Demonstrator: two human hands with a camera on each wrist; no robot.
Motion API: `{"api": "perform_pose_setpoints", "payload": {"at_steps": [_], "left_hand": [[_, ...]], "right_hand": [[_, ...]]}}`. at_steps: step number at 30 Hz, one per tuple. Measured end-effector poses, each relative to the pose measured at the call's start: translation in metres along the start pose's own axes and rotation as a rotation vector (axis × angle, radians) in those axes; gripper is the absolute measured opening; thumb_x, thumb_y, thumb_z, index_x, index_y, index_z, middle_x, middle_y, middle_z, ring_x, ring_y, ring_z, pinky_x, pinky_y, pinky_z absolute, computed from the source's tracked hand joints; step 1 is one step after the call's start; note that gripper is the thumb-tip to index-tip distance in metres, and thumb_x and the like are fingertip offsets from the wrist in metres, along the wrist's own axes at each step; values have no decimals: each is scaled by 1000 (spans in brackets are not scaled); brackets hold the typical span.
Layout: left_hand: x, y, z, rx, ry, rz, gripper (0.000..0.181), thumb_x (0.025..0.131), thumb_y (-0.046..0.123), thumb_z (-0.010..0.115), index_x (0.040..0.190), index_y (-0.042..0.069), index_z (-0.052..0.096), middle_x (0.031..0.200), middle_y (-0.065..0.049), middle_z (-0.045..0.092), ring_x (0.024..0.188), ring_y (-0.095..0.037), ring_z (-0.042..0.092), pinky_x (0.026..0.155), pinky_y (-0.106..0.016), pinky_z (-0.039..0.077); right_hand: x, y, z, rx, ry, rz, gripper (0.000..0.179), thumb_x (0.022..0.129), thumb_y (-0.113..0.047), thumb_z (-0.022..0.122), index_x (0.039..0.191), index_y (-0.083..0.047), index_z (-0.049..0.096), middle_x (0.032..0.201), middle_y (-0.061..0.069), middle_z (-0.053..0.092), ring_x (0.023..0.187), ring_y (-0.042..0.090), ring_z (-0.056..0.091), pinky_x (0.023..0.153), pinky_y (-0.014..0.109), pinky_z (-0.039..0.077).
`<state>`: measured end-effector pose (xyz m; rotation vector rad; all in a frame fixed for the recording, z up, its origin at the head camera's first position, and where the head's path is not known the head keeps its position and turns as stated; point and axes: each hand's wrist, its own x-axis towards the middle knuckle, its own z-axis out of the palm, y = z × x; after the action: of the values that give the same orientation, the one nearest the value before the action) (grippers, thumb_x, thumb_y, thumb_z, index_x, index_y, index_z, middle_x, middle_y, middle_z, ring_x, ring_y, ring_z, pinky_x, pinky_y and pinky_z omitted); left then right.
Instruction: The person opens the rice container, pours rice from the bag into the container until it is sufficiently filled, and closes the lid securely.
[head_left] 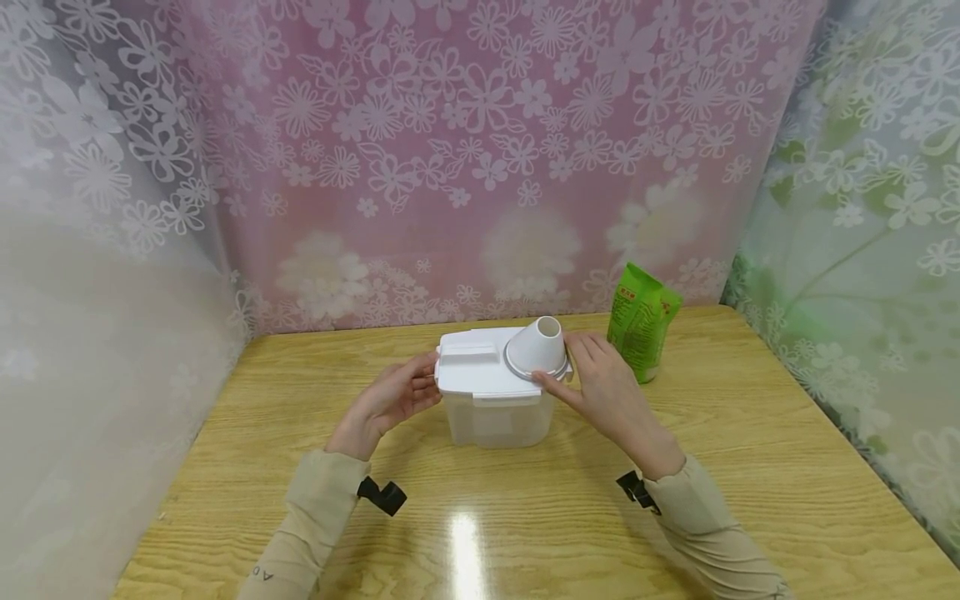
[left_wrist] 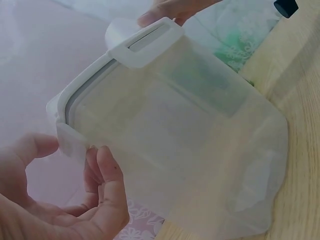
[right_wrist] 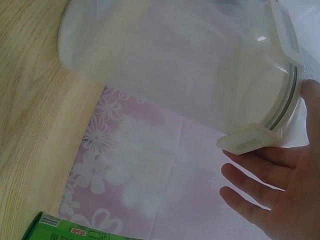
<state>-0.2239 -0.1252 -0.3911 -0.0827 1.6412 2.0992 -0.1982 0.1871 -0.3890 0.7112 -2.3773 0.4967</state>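
Note:
A clear storage container point(head_left: 501, 423) with a white lid point(head_left: 480, 367) stands upright on the table. A white cone-shaped spout point(head_left: 538, 346) rises from the lid's right part. At the container's left end, my left hand point(head_left: 395, 398) pinches a white side latch point(left_wrist: 73, 142) between thumb and fingertips. My right hand point(head_left: 606, 392) is at the opposite end, its thumb on the lid beside the spout. In the right wrist view its index finger is under another side latch point(right_wrist: 249, 139), which angles outward; the other fingers are spread. The container's clear walls show no filling inside.
Behind my right hand a green packet point(head_left: 641, 325) stands on the wooden table point(head_left: 300, 400). Flowered curtains point(head_left: 465, 167) hang along the back and both sides. A front latch point(head_left: 506, 400) runs along the lid's near edge. Black straps point(head_left: 382, 496) circle both sleeves.

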Motion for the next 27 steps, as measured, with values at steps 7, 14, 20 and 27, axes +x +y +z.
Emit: {"api": "perform_pose_setpoints", "payload": {"at_steps": [7,14,20,27], "left_hand": [[2,-2,0,15,15,0,31,104,28,54,112,-1,56,87,0,67,76,-9,65,73,-20,57],[3,-3,0,13,22,7,33,103,27,55,115,-3,55,88,-1,66,78,-8,66,73,-19,57],[4,-5,0,15,25,5,33,103,27,53,117,-3,54,88,-1,65,76,-8,65,72,-18,57],[5,-6,1,26,34,0,36,103,26,51,123,-4,52,88,-1,64,76,-8,64,72,-18,57]], "right_hand": [[0,0,-1,5,-9,5,86,97,-71,40,125,7,60,116,21,66,109,37,60,92,51,52],[0,0,-1,6,-9,2,86,97,-71,40,125,8,60,116,21,66,109,38,60,92,51,52],[0,0,0,2,-1,-8,87,97,-72,39,124,9,60,116,22,66,109,39,61,93,51,52],[-1,1,1,5,3,-15,87,97,-71,38,123,9,60,115,22,66,109,39,61,93,51,52]]}}
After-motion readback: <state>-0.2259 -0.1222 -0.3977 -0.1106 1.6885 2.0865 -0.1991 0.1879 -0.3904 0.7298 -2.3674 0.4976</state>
